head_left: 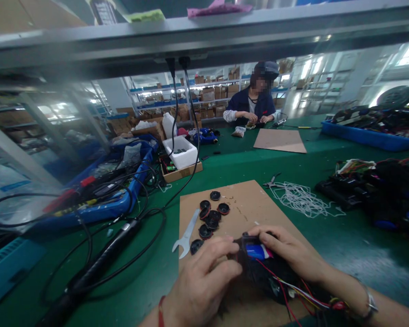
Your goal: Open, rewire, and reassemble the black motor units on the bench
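Note:
A black plastic housing [269, 284] is tilted between my hands above the cardboard sheet [252, 195]. Inside it lies a blue battery pack [256, 251], and red, white and yellow wires [298, 290] trail out towards me. My right hand [289, 250] grips the housing's far right side, thumb along the top edge. With curled fingers, my left hand [207, 277] holds the left edge; its fingertips are partly hidden there. Several round black speakers [212, 220] lie on the cardboard beyond my left hand, beside an open-ended wrench [187, 234].
A bundle of white wire [301, 200] and black housings [364, 186] lie on the right. At left are a thick black cable [105, 259] and a blue bin [122, 206]. A white tray [180, 153] stands farther back. Across the green bench sits a person [250, 106] handling small parts.

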`<control>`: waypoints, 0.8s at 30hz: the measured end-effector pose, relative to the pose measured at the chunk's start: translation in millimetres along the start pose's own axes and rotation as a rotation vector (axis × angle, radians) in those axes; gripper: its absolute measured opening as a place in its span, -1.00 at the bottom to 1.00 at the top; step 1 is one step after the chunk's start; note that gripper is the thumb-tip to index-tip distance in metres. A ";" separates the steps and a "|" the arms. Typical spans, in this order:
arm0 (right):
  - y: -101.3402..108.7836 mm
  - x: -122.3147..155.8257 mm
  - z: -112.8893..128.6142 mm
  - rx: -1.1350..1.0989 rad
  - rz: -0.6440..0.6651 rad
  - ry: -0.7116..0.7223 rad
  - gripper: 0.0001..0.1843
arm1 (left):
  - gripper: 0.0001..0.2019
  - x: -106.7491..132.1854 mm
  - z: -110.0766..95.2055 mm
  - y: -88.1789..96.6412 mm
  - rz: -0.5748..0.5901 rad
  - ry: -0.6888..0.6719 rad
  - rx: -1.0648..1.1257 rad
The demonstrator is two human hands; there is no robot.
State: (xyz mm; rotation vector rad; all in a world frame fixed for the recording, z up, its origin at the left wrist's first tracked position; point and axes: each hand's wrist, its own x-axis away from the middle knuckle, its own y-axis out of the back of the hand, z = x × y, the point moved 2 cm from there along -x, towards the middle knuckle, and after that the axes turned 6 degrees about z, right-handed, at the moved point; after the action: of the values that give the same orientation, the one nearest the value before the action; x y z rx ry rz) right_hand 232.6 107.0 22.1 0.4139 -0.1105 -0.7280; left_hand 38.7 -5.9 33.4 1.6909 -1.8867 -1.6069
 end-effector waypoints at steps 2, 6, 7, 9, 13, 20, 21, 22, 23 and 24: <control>0.2 0.2 2.7 0.005 0.003 0.033 -0.57 | -0.54 0.1 0.3 0.0 -0.056 0.135 0.049; -0.6 -0.7 9.8 0.001 0.051 0.090 -0.61 | -0.73 -0.9 2.5 -6.3 -0.030 0.430 0.293; -0.5 -1.1 10.3 0.002 0.046 0.086 -0.61 | -0.77 -0.4 4.5 -9.2 -0.021 0.480 0.396; 0.0 -2.0 10.1 0.010 0.036 0.070 -0.61 | -0.73 1.1 11.5 -14.1 -0.051 0.573 0.595; 0.2 -2.9 7.2 0.031 0.014 0.063 -0.62 | -0.84 -1.2 27.6 -15.3 -0.212 0.623 0.586; -10.7 -3.1 1.6 0.054 0.038 0.089 -0.65 | -0.87 -15.9 15.3 -29.6 -0.425 0.578 0.533; -11.4 -3.6 1.4 0.053 0.022 0.078 -0.64 | -0.83 -16.3 10.4 -33.2 -0.432 0.573 0.605; -11.7 -4.2 1.5 0.049 0.005 0.065 -0.62 | -0.78 -16.3 5.8 -36.1 -0.434 0.559 0.697; -11.4 -4.8 1.8 0.045 -0.011 0.050 -0.60 | -0.73 -16.0 1.9 -38.4 -0.433 0.535 0.799; -10.8 -5.4 2.4 0.039 -0.023 0.034 -0.58 | -0.68 -15.5 -1.0 -39.8 -0.428 0.505 0.893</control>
State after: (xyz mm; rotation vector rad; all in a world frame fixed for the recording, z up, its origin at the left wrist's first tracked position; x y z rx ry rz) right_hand 221.3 102.5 20.2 0.4655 -0.0884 -0.7417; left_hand 70.0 13.6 11.9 2.6306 -2.1653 -0.2336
